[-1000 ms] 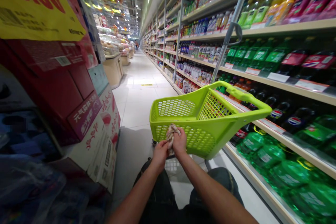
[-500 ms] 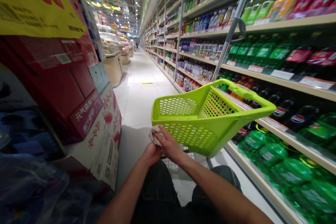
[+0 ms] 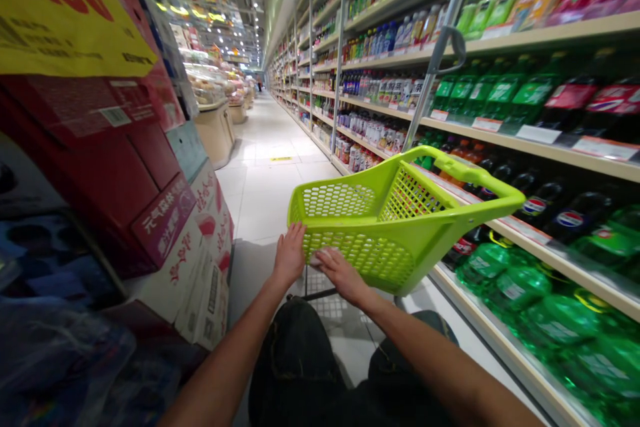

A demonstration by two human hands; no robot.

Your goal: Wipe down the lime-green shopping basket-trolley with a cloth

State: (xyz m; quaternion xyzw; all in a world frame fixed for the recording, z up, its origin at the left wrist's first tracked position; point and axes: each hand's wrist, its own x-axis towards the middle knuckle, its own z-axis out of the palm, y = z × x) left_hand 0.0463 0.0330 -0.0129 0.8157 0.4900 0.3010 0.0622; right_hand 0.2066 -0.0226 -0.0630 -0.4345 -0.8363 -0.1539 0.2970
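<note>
And there's the green cart (image 3: 400,230) beside the drink shelves (image 3: 550,152), left hand (image 3: 287,259) with fingers on its corner, likely steadying it, grip unclear, while the right hand's (image 3: 344,275) fingers clasp a cloth (image 3: 315,258) against its side.

Drink bottles (image 3: 503,95) line shelves (image 3: 575,31) opposite stacked cartons (image 3: 145,193) and a yellow sign (image 3: 75,27).

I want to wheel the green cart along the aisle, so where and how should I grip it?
Probably by the handle of the cart, reached from the right, shelf side, palm down from above. The bar rises and juts out beyond the basket, and the gap between them should let fingers wrap underneath.
</note>
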